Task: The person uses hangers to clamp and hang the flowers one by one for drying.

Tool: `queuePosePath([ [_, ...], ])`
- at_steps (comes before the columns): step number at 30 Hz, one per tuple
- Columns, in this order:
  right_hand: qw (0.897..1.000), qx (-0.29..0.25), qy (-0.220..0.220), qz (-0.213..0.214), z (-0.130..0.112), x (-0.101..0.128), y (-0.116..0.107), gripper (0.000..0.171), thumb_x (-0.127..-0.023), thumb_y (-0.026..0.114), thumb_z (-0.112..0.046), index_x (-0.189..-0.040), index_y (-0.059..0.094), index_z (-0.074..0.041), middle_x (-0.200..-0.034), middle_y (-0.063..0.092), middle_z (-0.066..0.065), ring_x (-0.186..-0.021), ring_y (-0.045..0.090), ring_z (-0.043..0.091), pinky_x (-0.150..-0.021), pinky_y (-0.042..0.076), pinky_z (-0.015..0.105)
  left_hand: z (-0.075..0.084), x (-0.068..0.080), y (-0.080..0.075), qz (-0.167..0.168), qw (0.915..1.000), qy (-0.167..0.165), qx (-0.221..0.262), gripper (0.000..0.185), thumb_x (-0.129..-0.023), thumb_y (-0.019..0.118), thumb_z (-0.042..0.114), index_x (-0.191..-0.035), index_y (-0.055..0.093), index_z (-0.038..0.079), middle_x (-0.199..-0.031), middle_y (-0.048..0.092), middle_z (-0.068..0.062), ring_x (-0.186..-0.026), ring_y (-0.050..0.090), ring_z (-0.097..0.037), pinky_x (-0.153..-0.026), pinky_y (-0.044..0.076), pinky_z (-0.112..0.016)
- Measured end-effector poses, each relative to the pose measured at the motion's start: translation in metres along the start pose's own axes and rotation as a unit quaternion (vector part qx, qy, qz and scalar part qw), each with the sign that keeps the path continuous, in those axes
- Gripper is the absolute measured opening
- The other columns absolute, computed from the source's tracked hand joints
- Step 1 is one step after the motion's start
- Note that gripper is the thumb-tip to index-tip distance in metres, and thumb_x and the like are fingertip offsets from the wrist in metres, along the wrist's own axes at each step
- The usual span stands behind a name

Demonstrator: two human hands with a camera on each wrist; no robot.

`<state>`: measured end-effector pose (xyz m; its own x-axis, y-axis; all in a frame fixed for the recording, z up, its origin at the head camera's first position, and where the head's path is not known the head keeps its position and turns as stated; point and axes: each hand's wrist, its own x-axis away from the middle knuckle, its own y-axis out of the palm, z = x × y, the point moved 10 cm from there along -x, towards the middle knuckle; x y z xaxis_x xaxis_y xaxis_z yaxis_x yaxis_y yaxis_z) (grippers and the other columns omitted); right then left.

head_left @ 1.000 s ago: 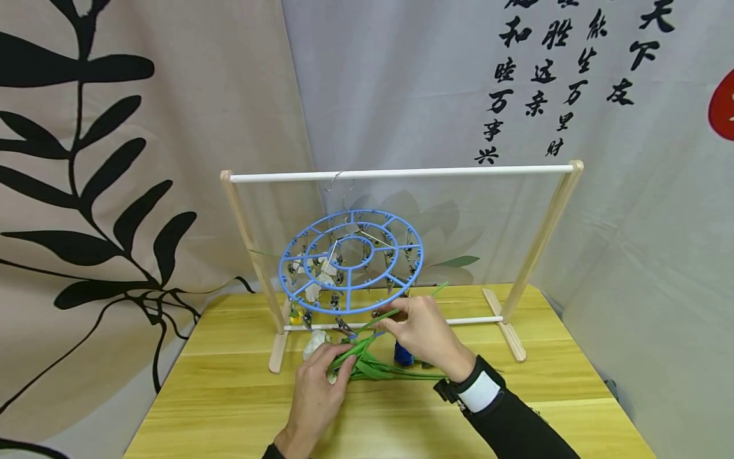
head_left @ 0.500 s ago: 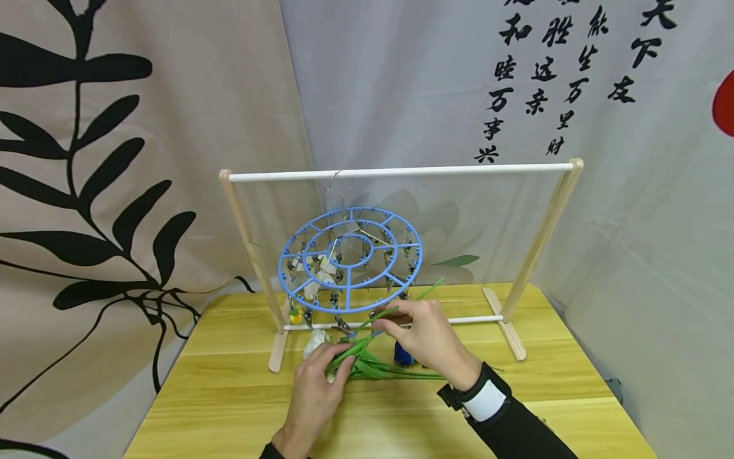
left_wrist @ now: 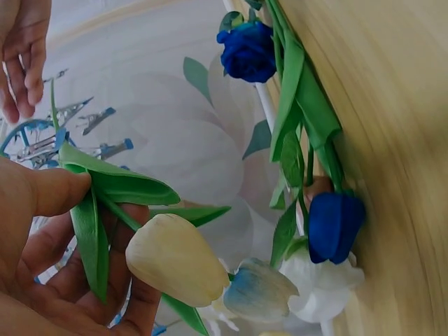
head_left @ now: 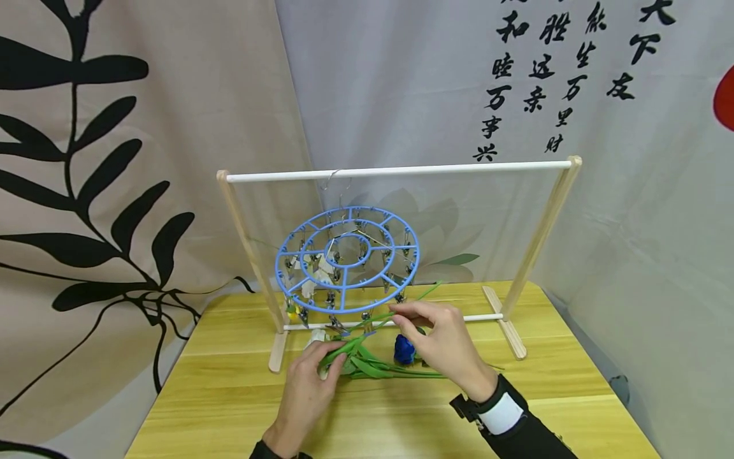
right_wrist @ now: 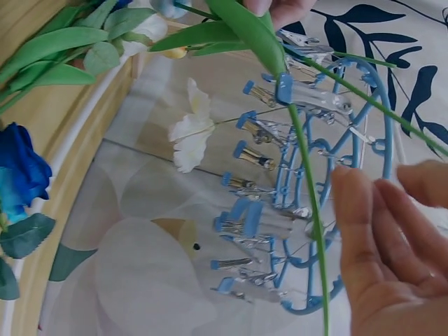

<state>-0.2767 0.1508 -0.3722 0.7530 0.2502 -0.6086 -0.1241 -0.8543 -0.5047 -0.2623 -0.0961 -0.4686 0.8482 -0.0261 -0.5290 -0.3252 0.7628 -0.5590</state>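
Observation:
My left hand (head_left: 312, 382) pinches a cream artificial tulip (left_wrist: 175, 259) by its stem and green leaves, its thumb over them in the left wrist view. A blue-tipped metal clip (right_wrist: 308, 94) on the hanging rack sits across the tulip's green stem in the right wrist view. Above the table is that round blue clip hanger (head_left: 346, 311), with several clips. My right hand (head_left: 444, 341) is just right of the clip and stem; in the right wrist view its fingers and thumb are apart and hold nothing.
A wooden stand with a white top rod (head_left: 459, 169) carries the hanger. On the table (head_left: 229, 408) lie a blue rose (head_left: 404, 350), a blue tulip (left_wrist: 336, 227) and green stems. A white flower (right_wrist: 190, 133) hangs from the rack.
My right hand has moved right, away from the clip and stem, uncovering more of the blue rose. My left hand has shifted slightly left with the tulip.

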Motion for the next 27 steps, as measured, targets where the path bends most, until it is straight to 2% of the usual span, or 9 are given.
queuePosePath([
  [3, 1.0, -0.014, -0.013, 0.019, 0.002, 0.004, -0.005, 0.02, -0.11, 0.083, -0.011, -0.128, 0.089, -0.019, -0.117, 0.091, -0.002, -0.098, 0.087, 0.01, -0.083, 0.07, 0.023, -0.004, -0.001, -0.002, -0.003, 0.9999, -0.011, -0.002, 0.025, -0.1, 0.092, 0.007, -0.123, 0.088, 0.016, -0.112, 0.086, 0.004, -0.106, 0.084, -0.018, -0.095, 0.072, -0.04],
  [7, 0.997, -0.032, -0.046, 0.053, 0.002, 0.011, -0.012, 0.021, -0.108, 0.083, -0.004, -0.125, 0.089, -0.015, -0.112, 0.091, 0.001, -0.091, 0.086, 0.014, -0.079, 0.068, 0.02, -0.009, -0.002, -0.006, -0.003, 0.9998, -0.021, -0.004, 0.026, -0.101, 0.092, 0.006, -0.124, 0.088, 0.017, -0.114, 0.086, 0.005, -0.11, 0.085, -0.02, -0.099, 0.071, -0.046],
  [10, 0.995, -0.049, -0.056, 0.069, 0.007, 0.018, -0.017, 0.023, -0.107, 0.082, 0.002, -0.122, 0.089, -0.014, -0.109, 0.091, 0.003, -0.089, 0.086, 0.018, -0.078, 0.066, 0.018, -0.011, -0.003, -0.01, 0.001, 0.9998, -0.019, -0.006, 0.026, -0.101, 0.092, 0.006, -0.124, 0.089, 0.017, -0.115, 0.086, 0.004, -0.113, 0.085, -0.022, -0.102, 0.071, -0.049],
  [14, 0.994, -0.055, -0.051, 0.074, 0.018, 0.027, -0.019, 0.026, -0.106, 0.08, 0.005, -0.12, 0.089, -0.015, -0.106, 0.09, 0.005, -0.088, 0.086, 0.018, -0.079, 0.065, 0.017, -0.014, -0.003, -0.013, -0.002, 0.9998, -0.016, -0.013, 0.026, -0.101, 0.092, 0.007, -0.125, 0.088, 0.018, -0.117, 0.086, 0.004, -0.114, 0.085, -0.021, -0.1, 0.071, -0.048],
  [16, 0.995, -0.049, -0.049, 0.076, 0.024, 0.031, -0.021, 0.025, -0.106, 0.08, 0.006, -0.117, 0.089, -0.014, -0.105, 0.09, 0.006, -0.088, 0.086, 0.02, -0.08, 0.066, 0.017, -0.016, -0.004, -0.015, -0.005, 0.9997, -0.014, -0.017, 0.027, -0.102, 0.092, 0.007, -0.126, 0.088, 0.018, -0.117, 0.086, 0.004, -0.112, 0.086, -0.02, -0.097, 0.072, -0.045],
  [21, 0.996, -0.023, -0.029, 0.083, 0.041, 0.041, -0.025, 0.021, -0.107, 0.08, 0.004, -0.114, 0.09, -0.013, -0.102, 0.09, 0.002, -0.086, 0.085, 0.015, -0.081, 0.066, 0.018, -0.022, -0.005, -0.021, -0.006, 0.9993, -0.007, -0.036, 0.025, -0.102, 0.091, 0.008, -0.125, 0.089, 0.018, -0.115, 0.086, 0.004, -0.106, 0.086, -0.019, -0.09, 0.071, -0.041],
  [27, 0.995, 0.005, -0.007, 0.095, 0.055, 0.048, -0.032, 0.023, -0.107, 0.081, 0.002, -0.112, 0.09, -0.019, -0.098, 0.089, -0.002, -0.082, 0.083, 0.01, -0.078, 0.065, 0.017, -0.028, -0.007, -0.031, -0.004, 0.9989, 0.003, -0.047, 0.025, -0.103, 0.09, 0.006, -0.125, 0.088, 0.018, -0.116, 0.087, 0.001, -0.107, 0.085, -0.021, -0.092, 0.071, -0.047],
])
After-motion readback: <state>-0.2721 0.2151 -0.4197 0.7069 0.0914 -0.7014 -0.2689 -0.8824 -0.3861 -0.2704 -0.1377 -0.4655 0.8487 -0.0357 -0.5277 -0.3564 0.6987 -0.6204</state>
